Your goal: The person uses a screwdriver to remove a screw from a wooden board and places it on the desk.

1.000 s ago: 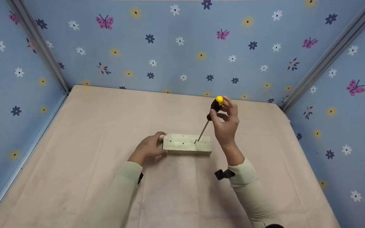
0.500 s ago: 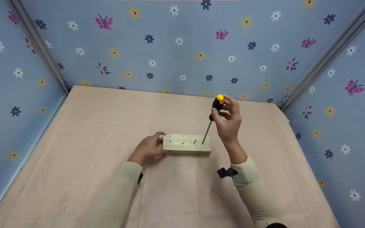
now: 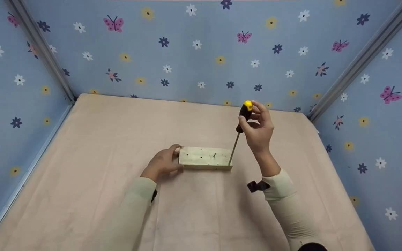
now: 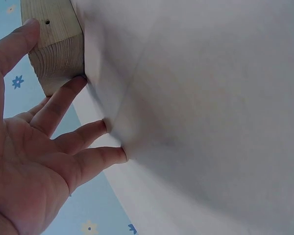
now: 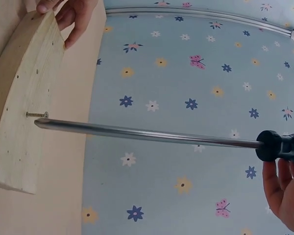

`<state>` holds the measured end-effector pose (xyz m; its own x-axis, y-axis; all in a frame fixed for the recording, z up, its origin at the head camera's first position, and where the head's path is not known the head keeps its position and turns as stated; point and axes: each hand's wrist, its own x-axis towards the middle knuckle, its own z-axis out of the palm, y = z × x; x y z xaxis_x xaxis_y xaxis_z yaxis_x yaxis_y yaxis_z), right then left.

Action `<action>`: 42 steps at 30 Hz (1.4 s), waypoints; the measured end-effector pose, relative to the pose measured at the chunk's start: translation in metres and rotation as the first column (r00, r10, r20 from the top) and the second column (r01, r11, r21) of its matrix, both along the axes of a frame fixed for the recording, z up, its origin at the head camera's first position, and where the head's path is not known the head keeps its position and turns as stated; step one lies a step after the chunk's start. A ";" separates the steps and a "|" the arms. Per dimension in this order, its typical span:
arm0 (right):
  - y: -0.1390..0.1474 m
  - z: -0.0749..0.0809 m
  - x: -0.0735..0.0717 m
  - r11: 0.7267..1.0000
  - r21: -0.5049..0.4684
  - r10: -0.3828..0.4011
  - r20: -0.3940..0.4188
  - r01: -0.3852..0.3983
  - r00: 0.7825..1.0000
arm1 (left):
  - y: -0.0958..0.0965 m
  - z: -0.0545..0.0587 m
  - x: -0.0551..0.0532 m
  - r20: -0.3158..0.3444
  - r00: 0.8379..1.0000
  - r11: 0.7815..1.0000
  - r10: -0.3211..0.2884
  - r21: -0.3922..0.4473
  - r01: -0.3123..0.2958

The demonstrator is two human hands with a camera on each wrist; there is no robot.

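A pale wooden block (image 3: 195,160) lies on the cloth-covered table, with several small holes in its top face. From its right half a screw (image 3: 215,155) stands up; its threaded shank shows in the right wrist view. My left hand (image 3: 162,161) grips the block's left end, thumb on the near side and a finger at the far side. Above the right end, my right hand (image 3: 259,130) holds a screwdriver (image 3: 245,111) by its black and yellow handle. The shaft points down, its tip away from the screw over the block's right end; contact with the wood cannot be told.
A pale pink cloth (image 3: 110,139) covers the table. Blue panels (image 3: 201,66) with flowers and butterflies enclose the back and both sides, joined by grey metal posts (image 3: 358,66).
The screwdriver and my right hand have moved right, taking the tip from beside the screw to the block's right end. My left hand and the block have stayed put.
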<state>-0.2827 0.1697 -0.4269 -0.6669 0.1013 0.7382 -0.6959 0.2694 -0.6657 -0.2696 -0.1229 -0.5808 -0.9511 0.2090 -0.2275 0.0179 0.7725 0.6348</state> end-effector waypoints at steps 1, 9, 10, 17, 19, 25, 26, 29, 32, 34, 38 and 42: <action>0.002 0.001 -0.001 1.000 0.003 -0.002 0.006 0.002 1.000 | 0.000 0.000 0.000 -0.002 1.000 1.000 0.002 0.003 -0.002; 0.018 0.001 -0.009 0.998 0.050 -0.049 0.064 0.046 0.997 | 0.000 0.002 -0.001 0.007 1.000 1.000 0.008 0.008 -0.008; 0.020 0.001 -0.010 0.998 0.051 -0.052 0.075 0.048 0.996 | 0.000 0.002 0.000 0.007 1.000 1.000 0.009 0.006 -0.009; 0.027 0.003 -0.013 0.995 0.073 -0.082 0.161 0.071 0.984 | 0.000 0.001 0.001 -0.011 1.000 1.000 0.009 0.009 -0.009; 0.028 0.006 -0.010 0.994 0.080 -0.089 0.181 0.075 0.979 | 0.000 0.001 0.001 -0.013 1.000 1.000 0.006 0.011 -0.006; 0.033 0.013 -0.005 0.992 0.102 -0.099 0.246 0.076 0.964 | 0.000 -0.001 0.001 -0.012 1.000 1.000 -0.001 0.017 0.001; 0.034 0.012 -0.006 0.992 0.105 -0.101 0.256 0.076 0.961 | 0.000 -0.001 0.001 -0.013 1.000 1.000 -0.002 0.016 0.002; 0.038 0.007 -0.010 0.990 0.112 -0.109 0.286 0.080 0.952 | 0.000 -0.001 0.001 -0.014 1.000 1.000 -0.001 0.013 0.001; 0.042 0.002 -0.014 0.989 0.120 -0.126 0.317 0.092 0.940 | 0.000 0.000 0.001 -0.015 1.000 1.000 -0.002 0.010 0.003; 0.044 -0.001 -0.017 0.987 0.125 -0.135 0.332 0.099 0.933 | 0.000 0.000 0.001 -0.014 1.000 1.000 -0.005 0.012 0.005; 0.050 -0.009 -0.021 0.986 0.131 -0.147 0.352 0.106 0.924 | 0.000 0.002 0.001 -0.012 1.000 1.000 -0.008 0.015 0.008; 0.059 -0.026 -0.033 0.980 0.154 -0.174 0.365 0.126 0.914 | 0.000 0.001 0.001 -0.011 1.000 1.000 -0.011 0.007 0.011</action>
